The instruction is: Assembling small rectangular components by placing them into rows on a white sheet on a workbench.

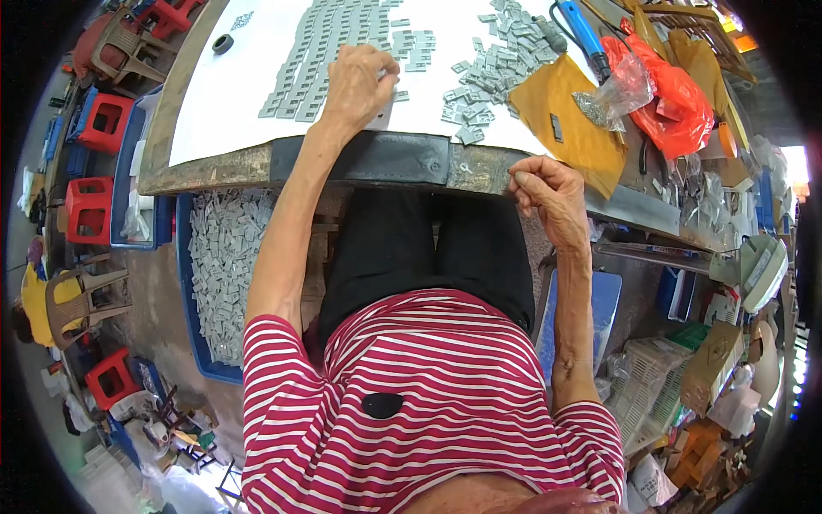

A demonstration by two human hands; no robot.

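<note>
My left hand (360,86) is over the white sheet (231,103), at the near right edge of rows of small grey plates (317,51). Its fingers are curled inward and closed, and whatever they grip is too small to name. A single grey plate (401,96) lies just right of it. My right hand (552,195) is at the table's front edge with thumb and forefinger pinched; any piece between them cannot be made out. Farther right on the sheet is a loose heap of similar grey plates (492,77).
A blue bin (185,283) of grey parts stands below the table at left. On the table's right are brown paper (591,158), a red plastic bag (685,107), a clear bag (629,81) and a blue-handled tool (582,30). A black ring (223,44) sits far left.
</note>
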